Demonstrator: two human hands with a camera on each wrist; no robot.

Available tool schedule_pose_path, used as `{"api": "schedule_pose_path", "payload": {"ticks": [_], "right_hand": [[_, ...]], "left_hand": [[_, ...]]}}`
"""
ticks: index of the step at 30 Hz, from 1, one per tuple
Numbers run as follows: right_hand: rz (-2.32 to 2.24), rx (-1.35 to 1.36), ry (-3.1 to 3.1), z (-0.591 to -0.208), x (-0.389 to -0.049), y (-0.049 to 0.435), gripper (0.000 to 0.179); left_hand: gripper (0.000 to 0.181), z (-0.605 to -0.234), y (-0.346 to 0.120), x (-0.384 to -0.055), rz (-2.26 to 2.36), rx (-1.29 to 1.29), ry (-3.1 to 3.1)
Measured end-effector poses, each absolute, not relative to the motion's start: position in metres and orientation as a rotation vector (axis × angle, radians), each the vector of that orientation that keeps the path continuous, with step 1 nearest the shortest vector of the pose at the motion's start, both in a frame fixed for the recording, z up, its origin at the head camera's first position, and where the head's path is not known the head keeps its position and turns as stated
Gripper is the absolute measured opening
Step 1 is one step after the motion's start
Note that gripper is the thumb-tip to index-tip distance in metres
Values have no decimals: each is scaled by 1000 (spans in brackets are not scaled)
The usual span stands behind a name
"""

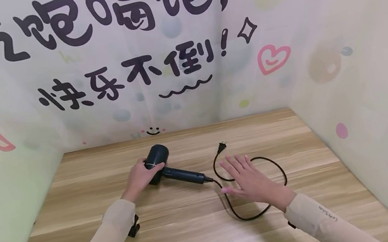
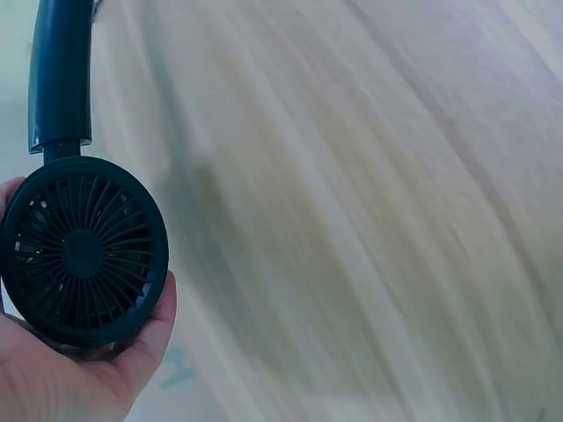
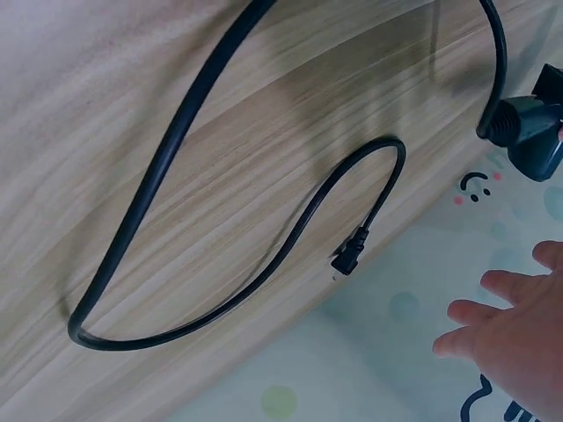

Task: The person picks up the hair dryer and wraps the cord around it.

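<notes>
A dark blue hair dryer point(image 1: 183, 175) with its handle pointing right is gripped around the head by my left hand point(image 1: 141, 178), thumb on the near side. The left wrist view shows the dryer's round slatted grille point(image 2: 84, 255) with fingers point(image 2: 149, 343) wrapped about its rim. My right hand point(image 1: 253, 181) hovers with spread, straight fingers over the black power cord point(image 1: 249, 219), holding nothing. The cord runs in a loose loop from the handle's end to a two-pin plug point(image 1: 222, 146), which also shows in the right wrist view, lying near the table's far edge.
The wood-grain table point(image 1: 182, 241) meets a printed fabric backdrop point(image 1: 213, 101) at its far edge. More of this fabric stands along the left and right sides. Black straps sit under both sleeves.
</notes>
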State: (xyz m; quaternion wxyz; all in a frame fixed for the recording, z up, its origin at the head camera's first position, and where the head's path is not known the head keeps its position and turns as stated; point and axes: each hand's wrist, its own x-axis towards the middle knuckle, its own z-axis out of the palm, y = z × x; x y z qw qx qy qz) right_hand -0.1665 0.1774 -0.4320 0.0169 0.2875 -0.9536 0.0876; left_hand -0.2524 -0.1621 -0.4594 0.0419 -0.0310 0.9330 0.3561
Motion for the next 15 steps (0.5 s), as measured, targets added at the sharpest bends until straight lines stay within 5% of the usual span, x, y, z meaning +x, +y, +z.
{"api": "schedule_pose_path", "payload": {"ticks": [8, 15], "right_hand": [[660, 657, -3121, -429, -169, 174, 65], [1142, 488, -3072, -425, -175, 177, 26]], "left_hand": [[92, -441, -154, -245, 1249, -132, 2812], [89, -422, -147, -230, 1415, -112, 2703]]}}
